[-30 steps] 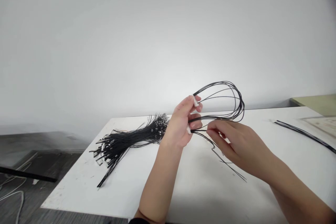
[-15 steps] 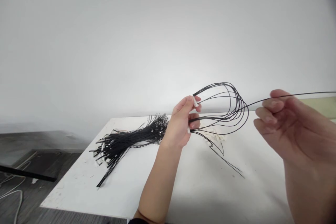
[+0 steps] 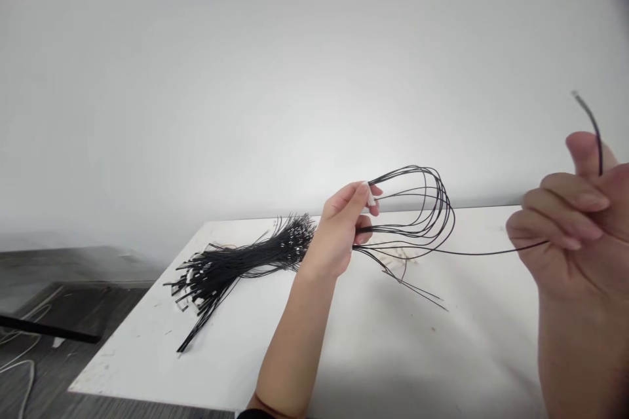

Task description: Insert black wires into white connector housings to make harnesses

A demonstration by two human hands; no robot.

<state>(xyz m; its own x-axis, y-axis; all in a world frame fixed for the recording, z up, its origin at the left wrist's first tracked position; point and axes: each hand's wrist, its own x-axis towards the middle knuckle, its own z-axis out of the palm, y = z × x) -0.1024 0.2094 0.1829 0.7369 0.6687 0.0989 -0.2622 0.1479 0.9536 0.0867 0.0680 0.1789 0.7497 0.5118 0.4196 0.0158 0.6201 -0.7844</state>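
Observation:
My left hand (image 3: 341, 226) is closed around looped thin black wires (image 3: 437, 200) above the table. Between its thumb and fingers sits a small white connector (image 3: 369, 194), into which wire ends run. A few loose wire ends hang down to the right below this hand. At the far right, my right hand (image 3: 574, 209) has its fingers curled around one black wire (image 3: 484, 253), which stretches across from the left hand. A short wire end with a pale tip sticks up past the right thumb.
On the white table (image 3: 147, 366), a thick bundle of black wires (image 3: 246, 258) with white connectors lies left of my left arm. Small pale pieces (image 3: 400, 254) lie behind the loop. A grey wall rises behind, and white cables (image 3: 29, 366) run over the floor at left.
My right hand has moved right and upward, and its fingers have curled in around the wire. The wire's end now shows above the thumb. My left hand has barely moved.

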